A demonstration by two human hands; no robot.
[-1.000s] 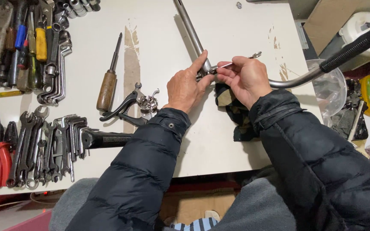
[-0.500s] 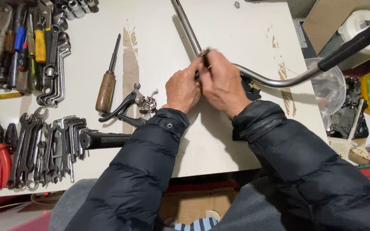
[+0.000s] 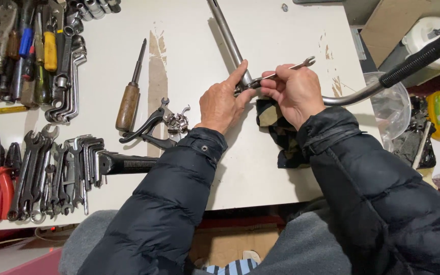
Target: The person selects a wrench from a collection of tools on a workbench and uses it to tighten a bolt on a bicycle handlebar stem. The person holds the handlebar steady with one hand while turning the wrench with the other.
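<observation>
nearest us on the white table (image 3: 281, 30), our dark sleeves reach forward over a dark cloth (image 3: 276, 127). just beyond it our left hand (image 3: 222, 104) curls loosely, forefinger stretched along the metal handlebar (image 3: 230, 38), pressing it where the tube bends. our right hand (image 3: 294, 91) is closed, fingers pinched round a small open-ended spanner (image 3: 286, 70) whose near end meets the bar. left of the hands lie a brake lever (image 3: 151, 125) and a wooden-handled screwdriver (image 3: 128, 99). farther right the handlebar's black grip (image 3: 418, 58) juts past the table edge.
</observation>
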